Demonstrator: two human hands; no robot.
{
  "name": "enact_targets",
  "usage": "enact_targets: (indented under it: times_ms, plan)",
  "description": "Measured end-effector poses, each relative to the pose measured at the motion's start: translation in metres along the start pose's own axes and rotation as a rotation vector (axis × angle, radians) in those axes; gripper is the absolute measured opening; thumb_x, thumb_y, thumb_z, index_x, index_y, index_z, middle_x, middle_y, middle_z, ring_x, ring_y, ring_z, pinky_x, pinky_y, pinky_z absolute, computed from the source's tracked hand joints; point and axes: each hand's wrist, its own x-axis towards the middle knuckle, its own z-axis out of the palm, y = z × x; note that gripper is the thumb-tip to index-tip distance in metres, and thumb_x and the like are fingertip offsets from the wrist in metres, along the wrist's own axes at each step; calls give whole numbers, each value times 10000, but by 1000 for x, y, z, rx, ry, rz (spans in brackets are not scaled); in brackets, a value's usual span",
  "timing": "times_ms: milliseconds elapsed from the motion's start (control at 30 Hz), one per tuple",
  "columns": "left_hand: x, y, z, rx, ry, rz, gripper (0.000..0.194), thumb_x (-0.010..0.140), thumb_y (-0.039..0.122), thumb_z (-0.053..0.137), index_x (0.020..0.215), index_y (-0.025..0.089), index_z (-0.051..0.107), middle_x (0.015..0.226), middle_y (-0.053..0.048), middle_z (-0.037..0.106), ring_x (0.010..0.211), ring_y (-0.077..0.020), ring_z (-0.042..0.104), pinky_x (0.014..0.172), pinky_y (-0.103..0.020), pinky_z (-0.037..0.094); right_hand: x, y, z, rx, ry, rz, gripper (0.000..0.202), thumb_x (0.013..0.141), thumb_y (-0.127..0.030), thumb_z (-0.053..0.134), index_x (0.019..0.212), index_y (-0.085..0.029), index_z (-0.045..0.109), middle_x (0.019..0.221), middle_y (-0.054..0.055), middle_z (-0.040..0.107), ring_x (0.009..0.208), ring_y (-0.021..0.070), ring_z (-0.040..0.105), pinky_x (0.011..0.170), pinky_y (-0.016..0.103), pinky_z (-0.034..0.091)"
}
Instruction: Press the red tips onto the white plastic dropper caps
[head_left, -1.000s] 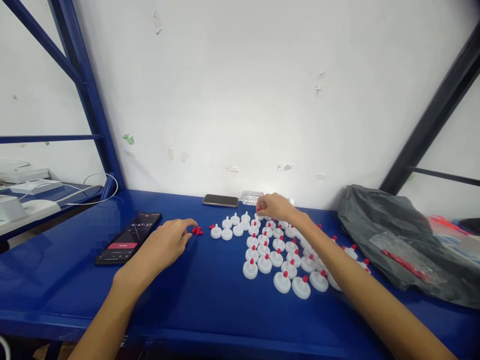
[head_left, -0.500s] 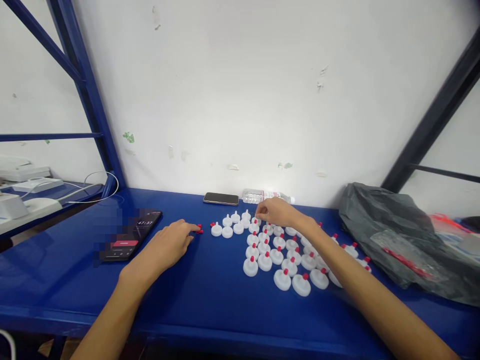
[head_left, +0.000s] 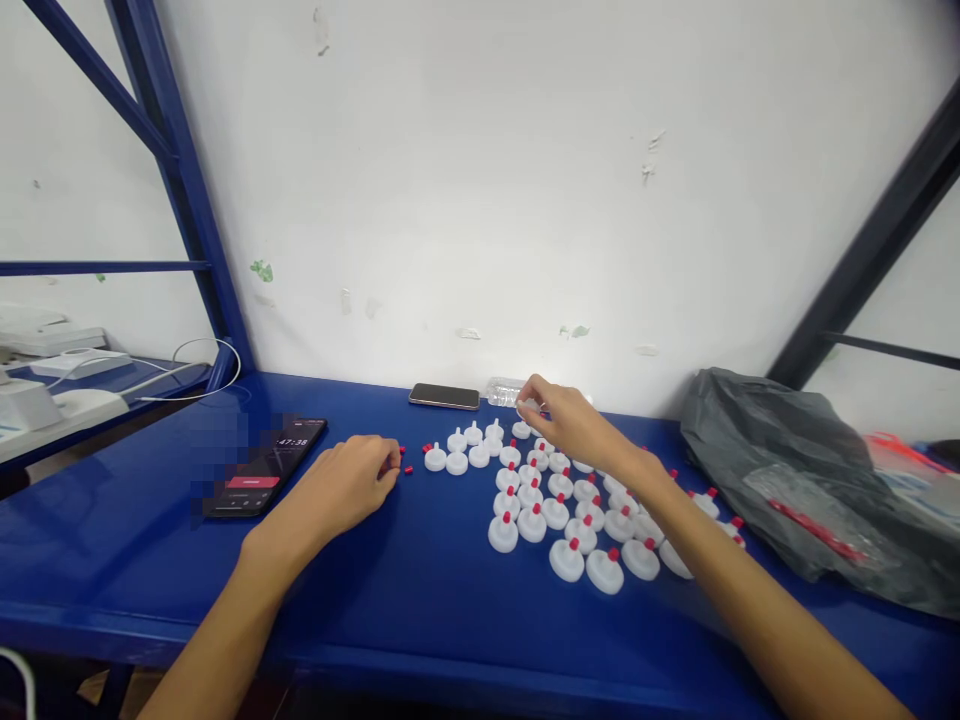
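Many white round caps with spouts stand on the blue table; those in the right group [head_left: 555, 512] carry red tips, while several at the left [head_left: 457, 462] have bare spouts. My left hand [head_left: 367, 470] has its fingertips curled together beside a few small red tips [head_left: 409, 470]; what is between them, if anything, is hidden. Over the back of the capped group, my right hand [head_left: 551, 405] is raised with thumb and index finger bent toward each other, just above a white cap [head_left: 521, 430]. Whether it holds something small is not clear.
A lit phone [head_left: 274, 465] lies at the left and a dark phone [head_left: 445, 397] near the wall. Behind my right hand lies a clear bottle [head_left: 502, 391]. At the right, a dark plastic bag [head_left: 780, 450] bears a clear packet of red pieces [head_left: 817, 530].
My right hand has lifted slightly off the white caps at the back. My left fingers have drawn back and curled in, away from the small red tips.
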Motion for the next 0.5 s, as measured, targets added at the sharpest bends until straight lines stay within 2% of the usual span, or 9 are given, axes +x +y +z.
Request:
enact_targets:
  times_ms: [167,233,333,500]
  plan:
    - [-4,22,-12,-106,49,38,155,923,325,548,861,240,661,811,-33,771,732,-222,710,653,-298,486,-13,-16,13,-34,77,-155,258,1066,-417,583,1235,-223,597,1083,82,744,971,252,681,875,404,499]
    - [-7,33,-17,-213,70,57,128,915,328,570,849,240,636,708,7,737,628,-182,678,600,-266,471,-17,-20,18,-88,131,-267,358,1032,-483,636,1266,-218,584,1063,79,744,954,253,685,883,413,501]
    - [-9,44,-19,-353,97,95,117,912,333,609,871,235,659,610,42,678,540,-153,625,545,-245,440,-20,-28,22,-172,220,-429,403,1002,-540,651,1216,-202,604,948,58,739,898,244,681,871,397,501]
    - [-7,47,-12,-472,41,135,285,968,474,623,972,237,780,592,29,678,514,-152,614,517,-245,436,-24,-43,24,-201,290,-567,407,1036,-561,578,1176,-180,621,915,56,744,825,216,656,835,361,490]
